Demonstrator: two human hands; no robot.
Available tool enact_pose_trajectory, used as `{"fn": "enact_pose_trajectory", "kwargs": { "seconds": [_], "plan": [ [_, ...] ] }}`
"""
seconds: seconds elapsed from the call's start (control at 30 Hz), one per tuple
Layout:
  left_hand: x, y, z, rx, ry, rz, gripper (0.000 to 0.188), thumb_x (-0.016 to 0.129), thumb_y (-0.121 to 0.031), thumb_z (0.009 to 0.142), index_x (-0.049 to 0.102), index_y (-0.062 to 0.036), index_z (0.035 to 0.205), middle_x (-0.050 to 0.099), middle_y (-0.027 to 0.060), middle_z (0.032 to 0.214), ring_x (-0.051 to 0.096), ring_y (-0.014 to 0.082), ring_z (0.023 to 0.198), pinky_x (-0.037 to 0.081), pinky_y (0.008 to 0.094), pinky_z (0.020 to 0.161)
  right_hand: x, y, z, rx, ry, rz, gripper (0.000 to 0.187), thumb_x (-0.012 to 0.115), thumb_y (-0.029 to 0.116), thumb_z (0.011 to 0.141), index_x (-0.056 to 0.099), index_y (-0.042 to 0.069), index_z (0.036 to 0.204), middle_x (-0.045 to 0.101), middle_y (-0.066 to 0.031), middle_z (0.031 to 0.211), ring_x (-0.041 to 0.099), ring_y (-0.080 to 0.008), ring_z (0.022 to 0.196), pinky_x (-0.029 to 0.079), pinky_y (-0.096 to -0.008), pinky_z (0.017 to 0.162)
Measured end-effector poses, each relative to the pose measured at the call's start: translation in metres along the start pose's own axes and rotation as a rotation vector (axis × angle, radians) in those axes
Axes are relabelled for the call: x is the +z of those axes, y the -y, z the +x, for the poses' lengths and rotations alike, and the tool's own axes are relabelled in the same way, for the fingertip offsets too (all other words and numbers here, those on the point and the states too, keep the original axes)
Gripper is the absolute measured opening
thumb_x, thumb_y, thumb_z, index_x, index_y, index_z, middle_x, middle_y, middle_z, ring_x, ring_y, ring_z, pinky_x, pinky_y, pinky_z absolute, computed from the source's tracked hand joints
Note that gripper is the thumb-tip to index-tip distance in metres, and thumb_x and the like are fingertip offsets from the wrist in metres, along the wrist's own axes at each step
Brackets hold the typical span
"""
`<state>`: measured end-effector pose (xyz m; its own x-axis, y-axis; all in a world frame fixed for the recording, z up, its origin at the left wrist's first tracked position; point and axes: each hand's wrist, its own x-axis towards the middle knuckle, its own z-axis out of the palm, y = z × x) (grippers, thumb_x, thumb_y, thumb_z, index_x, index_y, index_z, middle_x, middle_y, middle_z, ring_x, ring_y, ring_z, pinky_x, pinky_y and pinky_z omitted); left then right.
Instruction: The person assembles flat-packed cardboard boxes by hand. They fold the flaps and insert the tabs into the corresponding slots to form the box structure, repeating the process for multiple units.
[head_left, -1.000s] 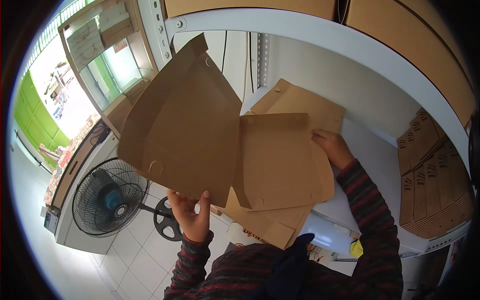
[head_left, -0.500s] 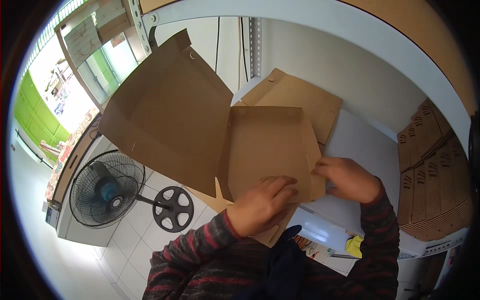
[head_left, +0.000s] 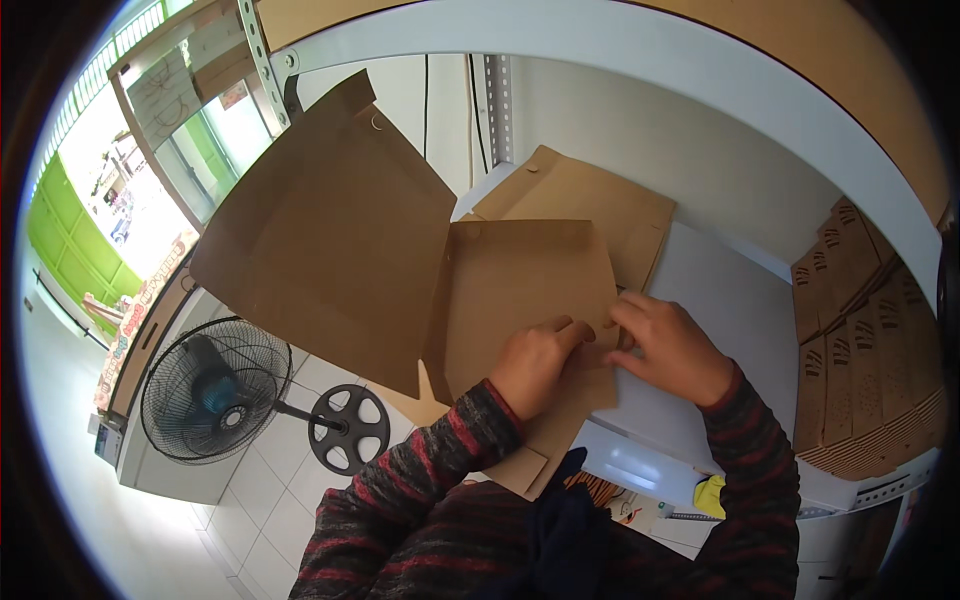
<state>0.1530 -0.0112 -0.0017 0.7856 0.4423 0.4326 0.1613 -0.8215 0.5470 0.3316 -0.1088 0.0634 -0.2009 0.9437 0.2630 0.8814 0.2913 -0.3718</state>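
Head view: I count the clock from its middle; the black rim cuts off the outer things.
Box (head_left: 515,270): brown, open, near the middle; its near right corner is hidden by the hands.
Lid (head_left: 320,230): toward 10 o'clock, raised wide from the box.
Left hand (head_left: 537,365): at 5 o'clock, fingers bent over the near side of the box; the thumb is hidden, so I cannot tell if it grips.
Right hand (head_left: 668,345): between 3 and 4 o'clock, thumb and fingers narrowly apart at the box's right wall; whether they pinch it, I cannot tell.
Sheets (head_left: 625,215): flat and brown, between 1 and 2 o'clock; the box hides a part of them.
Card (head_left: 518,470): near 6 o'clock, brown; if it joins the sheets is not visible.
Stack (head_left: 870,350): at 3 o'clock, brown packed pieces, fading into the rim.
Fan (head_left: 215,390): between 8 and 9 o'clock; its blades are hard to see behind the cage.
Yellow thing (head_left: 709,495): between 4 and 5 o'clock, beside the right sleeve (head_left: 750,440); its kind is unclear.
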Motion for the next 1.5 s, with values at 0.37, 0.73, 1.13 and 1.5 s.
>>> {"fn": "enact_pose_trajectory", "kwargs": {
  "seconds": [0.37, 0.73, 1.13, 1.5],
  "plan": [
    [-0.005, 0.007, -0.004, 0.138, -0.024, 0.064, 0.017, 0.058, -0.007, 0.081, 0.065, -0.0072, 0.096, 0.06, 0.0099, 0.091, 0.065, 0.0325, 0.079, 0.053, 0.041, 0.069, 0.044, 0.009, -0.02, -0.296, 0.12, -0.188, 0.023, 0.074, 0.011, 0.068, 0.057, 0.004, 0.082, 0.057, -0.0107, 0.084, 0.062, -0.0287, 0.08, 0.051, -0.0402, 0.067],
    [-0.02, 0.004, -0.001, 0.067, -0.051, 0.028, 0.023, 0.06, 0.005, 0.075, 0.067, -0.0033, 0.095, 0.063, 0.0119, 0.088, 0.064, 0.0338, 0.077, 0.052, 0.0412, 0.067, 0.025, 0.013, -0.015, -0.39, 0.084, -0.223, 0.006, 0.062, 0.007, 0.071, 0.058, 0.005, 0.074, 0.058, -0.0079, 0.08, 0.06, -0.0241, 0.078, 0.05, -0.0359, 0.067],
    [-0.028, -0.007, 0.001, 0.047, -0.05, 0.035, 0.018, 0.062, 0.001, 0.077, 0.065, -0.0049, 0.094, 0.063, 0.0107, 0.088, 0.064, 0.0341, 0.077, 0.051, 0.041, 0.066, 0.05, -0.001, -0.01, -0.619, -0.413, -0.431, 0.007, 0.067, 0.008, 0.07, 0.06, 0.007, 0.071, 0.061, -0.0047, 0.08, 0.06, -0.0185, 0.076, 0.049, -0.031, 0.067],
    [-0.025, -0.007, -0.003, 0.023, -0.012, -0.039, 0.012, 0.061, -0.001, 0.083, 0.065, -0.0042, 0.094, 0.068, 0.0131, 0.081, 0.065, 0.0342, 0.075, 0.051, 0.0408, 0.067, 0.056, -0.01, -0.016, -0.621, -0.52, -0.447, 0.004, 0.07, 0.005, 0.073, 0.066, 0.006, 0.074, 0.067, -0.0045, 0.082, 0.064, -0.0167, 0.075, 0.049, -0.0298, 0.064]
  ]
}}
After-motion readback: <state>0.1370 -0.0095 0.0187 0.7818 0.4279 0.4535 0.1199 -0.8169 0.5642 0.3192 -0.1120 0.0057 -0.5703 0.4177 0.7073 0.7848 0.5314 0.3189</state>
